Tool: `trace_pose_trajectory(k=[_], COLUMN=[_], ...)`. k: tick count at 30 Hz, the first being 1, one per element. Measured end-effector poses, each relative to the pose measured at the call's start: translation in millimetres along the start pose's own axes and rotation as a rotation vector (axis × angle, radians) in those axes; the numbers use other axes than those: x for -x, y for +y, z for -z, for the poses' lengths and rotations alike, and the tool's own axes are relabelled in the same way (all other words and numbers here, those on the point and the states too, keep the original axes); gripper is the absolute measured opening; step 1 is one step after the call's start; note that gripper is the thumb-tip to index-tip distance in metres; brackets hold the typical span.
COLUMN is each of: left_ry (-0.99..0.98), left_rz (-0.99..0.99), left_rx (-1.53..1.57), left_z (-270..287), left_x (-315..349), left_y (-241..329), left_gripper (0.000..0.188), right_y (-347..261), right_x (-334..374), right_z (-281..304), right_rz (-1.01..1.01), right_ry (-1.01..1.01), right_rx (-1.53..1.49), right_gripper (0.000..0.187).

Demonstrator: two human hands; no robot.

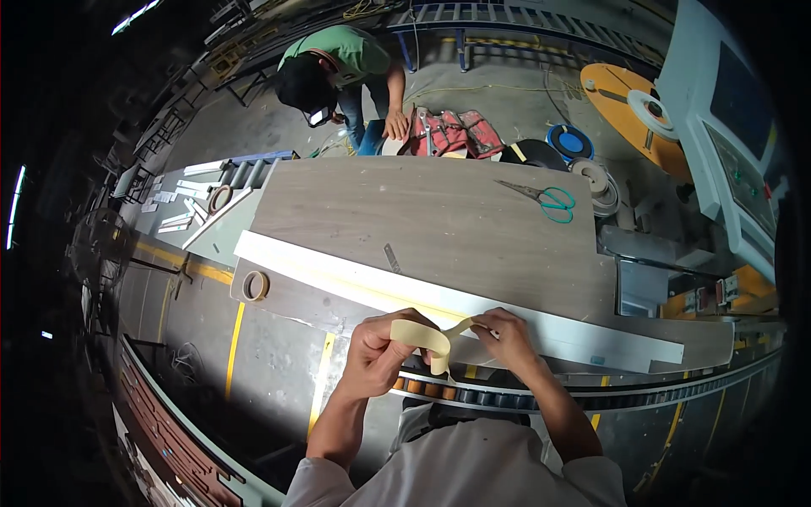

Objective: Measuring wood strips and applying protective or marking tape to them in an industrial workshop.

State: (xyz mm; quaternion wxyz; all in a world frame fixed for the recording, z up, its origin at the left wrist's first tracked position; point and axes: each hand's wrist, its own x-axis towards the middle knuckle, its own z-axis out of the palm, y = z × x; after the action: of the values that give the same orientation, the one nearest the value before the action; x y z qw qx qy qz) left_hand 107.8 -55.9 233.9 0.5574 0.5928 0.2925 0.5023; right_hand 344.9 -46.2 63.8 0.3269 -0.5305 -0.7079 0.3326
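Note:
A cream-yellow strip of masking tape (420, 335) loops and twists between my two hands. My left hand (372, 355) is closed on one end of it. My right hand (504, 340) pinches the other end between thumb and fingertips. Both hands are over the near edge of a long white strip panel (574, 335), which lies slantwise along the table. A thin yellow line (355, 287) runs lengthwise on the panel. To the left of my hands, a tan tape roll (255, 286) rests on the near left part of the table.
Green-handled scissors (553, 204) and a small dark metal blade (391, 258) lie on the grey-brown table (380, 198). A roller conveyor (608, 397) borders my side. Across the table, a person in green (342, 59) bends beside a red tool bag (456, 133). A machine with a screen (726, 144) stands right.

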Motion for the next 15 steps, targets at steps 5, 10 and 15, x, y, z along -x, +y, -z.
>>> trace_pose_trajectory(k=[5,10,15], left_ry=[0.047,0.012,0.083], left_rz=[-0.029,-0.095,0.229], left_rx=[0.257,0.264,-0.268], left_z=[91,199,266], left_x=[26,39,-4], left_y=[18,19,-46], left_gripper=[0.037,0.026,0.021], right_y=[-30,-70,-123], right_x=[-21,-42,-62], right_z=[-41,-77,-71], right_rz=[-0.097,0.067,-0.056], right_ry=[-0.079,0.073,0.112], right_rx=[-0.010,0.143,0.285], right_gripper=[0.024,0.017,0.015])
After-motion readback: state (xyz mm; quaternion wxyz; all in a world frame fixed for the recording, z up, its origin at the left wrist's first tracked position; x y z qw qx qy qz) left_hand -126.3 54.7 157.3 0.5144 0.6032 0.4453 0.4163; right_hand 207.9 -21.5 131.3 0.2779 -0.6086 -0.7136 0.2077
